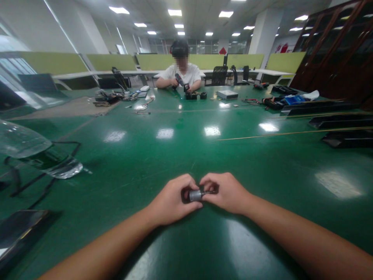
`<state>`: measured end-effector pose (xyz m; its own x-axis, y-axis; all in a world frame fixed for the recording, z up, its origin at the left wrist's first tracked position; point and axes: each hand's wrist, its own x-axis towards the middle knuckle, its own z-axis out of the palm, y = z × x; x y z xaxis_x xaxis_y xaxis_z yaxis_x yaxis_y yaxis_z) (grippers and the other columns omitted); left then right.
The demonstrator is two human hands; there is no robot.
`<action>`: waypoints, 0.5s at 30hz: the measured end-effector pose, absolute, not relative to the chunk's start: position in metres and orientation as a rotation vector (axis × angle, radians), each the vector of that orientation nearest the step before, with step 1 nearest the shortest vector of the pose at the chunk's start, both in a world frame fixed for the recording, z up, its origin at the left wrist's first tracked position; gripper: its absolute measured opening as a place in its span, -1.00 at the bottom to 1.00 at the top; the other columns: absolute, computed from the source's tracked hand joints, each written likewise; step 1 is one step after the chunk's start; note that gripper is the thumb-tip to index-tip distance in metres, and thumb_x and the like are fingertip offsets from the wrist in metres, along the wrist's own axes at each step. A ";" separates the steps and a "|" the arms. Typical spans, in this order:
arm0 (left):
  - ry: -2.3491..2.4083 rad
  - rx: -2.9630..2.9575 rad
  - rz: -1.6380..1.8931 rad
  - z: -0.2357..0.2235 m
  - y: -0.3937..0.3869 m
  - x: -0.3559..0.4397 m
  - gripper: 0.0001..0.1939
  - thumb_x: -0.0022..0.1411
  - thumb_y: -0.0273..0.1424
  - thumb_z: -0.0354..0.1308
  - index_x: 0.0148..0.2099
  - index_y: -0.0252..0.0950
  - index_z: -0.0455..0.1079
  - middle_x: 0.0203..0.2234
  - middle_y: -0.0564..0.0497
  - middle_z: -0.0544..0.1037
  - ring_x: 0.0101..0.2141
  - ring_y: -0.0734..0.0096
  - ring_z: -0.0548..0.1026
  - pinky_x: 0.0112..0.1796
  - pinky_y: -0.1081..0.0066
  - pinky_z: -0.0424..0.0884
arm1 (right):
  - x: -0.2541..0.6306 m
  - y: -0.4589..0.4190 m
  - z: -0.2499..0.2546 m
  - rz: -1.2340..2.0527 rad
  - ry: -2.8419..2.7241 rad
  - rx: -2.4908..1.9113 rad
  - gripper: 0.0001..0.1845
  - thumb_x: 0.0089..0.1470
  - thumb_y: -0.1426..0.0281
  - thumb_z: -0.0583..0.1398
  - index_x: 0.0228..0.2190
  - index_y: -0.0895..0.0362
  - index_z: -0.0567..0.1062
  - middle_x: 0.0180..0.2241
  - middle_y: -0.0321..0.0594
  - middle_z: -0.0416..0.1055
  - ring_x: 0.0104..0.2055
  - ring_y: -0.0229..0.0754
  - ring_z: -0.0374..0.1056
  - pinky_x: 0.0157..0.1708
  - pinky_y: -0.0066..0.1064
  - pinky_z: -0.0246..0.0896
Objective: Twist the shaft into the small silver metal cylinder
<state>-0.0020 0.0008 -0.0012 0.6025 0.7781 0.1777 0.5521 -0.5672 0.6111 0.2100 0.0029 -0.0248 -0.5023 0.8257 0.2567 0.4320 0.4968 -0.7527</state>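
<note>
A small silver metal cylinder [195, 195] with a dark left end lies between my hands, just over the green tabletop. It resembles a small motor, but its exact kind is not clear. My left hand [175, 200] is closed around its left part, thumb and fingers curled about it. At the right end, my right hand [227, 193] pinches with bent fingers, where a thin dark piece [209, 191] juts out toward the palm. Whether that piece is part of the cylinder is hard to see. Some fingers of both hands are hidden behind.
On the green table [163, 159], a clear plastic bottle [37, 149] lies left with black straps, above a dark flat case [20, 229]. Black channels [346, 138] and thin rods are at right. Across the table sits a person [182, 72] holding a power drill [179, 80].
</note>
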 end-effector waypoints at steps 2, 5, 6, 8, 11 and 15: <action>1.027 2.321 0.598 0.000 0.001 -0.002 -0.83 0.17 -0.33 0.23 -0.27 -0.29 0.35 -0.39 0.03 0.42 -0.37 0.40 0.38 -0.33 0.43 0.27 | 0.211 0.002 -0.024 0.863 -2.090 -1.044 -0.76 -0.05 0.48 0.31 -0.26 0.11 0.51 -0.41 -0.32 0.53 -0.41 -0.29 0.42 -0.40 -0.51 0.24; 1.016 2.292 0.610 0.000 0.001 -0.002 -0.89 0.26 -0.35 0.14 -0.25 -0.30 0.37 -0.39 0.02 0.43 -0.37 0.41 0.40 -0.31 0.43 0.30 | 0.213 0.001 -0.022 0.769 -2.158 -1.005 -0.92 -0.06 0.48 0.31 -0.42 0.12 0.53 -0.46 -0.32 0.50 -0.42 -0.29 0.39 -0.39 -0.49 0.23; 1.021 2.284 0.611 0.000 0.001 -0.002 -0.89 0.26 -0.36 0.14 -0.24 -0.30 0.38 -0.39 0.02 0.44 -0.37 0.41 0.41 -0.31 0.43 0.31 | 0.214 0.001 -0.021 0.744 -2.174 -0.989 -0.93 -0.07 0.48 0.32 -0.44 0.12 0.54 -0.45 -0.30 0.50 -0.41 -0.28 0.39 -0.38 -0.48 0.23; 1.039 2.274 0.604 0.000 0.001 -0.002 -0.89 0.24 -0.36 0.16 -0.25 -0.30 0.39 -0.39 0.02 0.44 -0.38 0.41 0.42 -0.31 0.43 0.32 | 0.217 0.000 -0.020 0.726 -2.174 -0.969 -0.89 -0.09 0.52 0.32 -0.42 0.12 0.56 -0.40 -0.27 0.51 -0.37 -0.27 0.40 -0.34 -0.47 0.25; 1.059 2.266 0.585 0.000 0.002 -0.002 -0.87 0.21 -0.35 0.18 -0.24 -0.30 0.40 -0.40 0.02 0.46 -0.39 0.41 0.42 -0.33 0.44 0.32 | 0.219 -0.001 -0.018 0.748 -2.174 -0.966 -0.81 -0.07 0.54 0.30 -0.34 0.11 0.57 -0.37 -0.27 0.52 -0.35 -0.27 0.41 -0.31 -0.46 0.26; 1.071 2.267 0.562 -0.001 0.002 -0.002 -0.85 0.17 -0.35 0.22 -0.22 -0.30 0.40 -0.41 0.03 0.46 -0.41 0.42 0.41 -0.37 0.46 0.29 | 0.220 -0.001 -0.017 0.712 -2.191 -1.052 -0.71 -0.06 0.49 0.34 -0.22 0.06 0.56 -0.36 -0.29 0.54 -0.31 -0.22 0.40 -0.24 -0.38 0.23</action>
<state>-0.0021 0.0021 -0.0013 0.5920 0.7955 0.1291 0.5587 -0.5206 0.6456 0.2201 -0.0006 -0.0170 -0.5062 0.8149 0.2822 0.4932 0.5420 -0.6805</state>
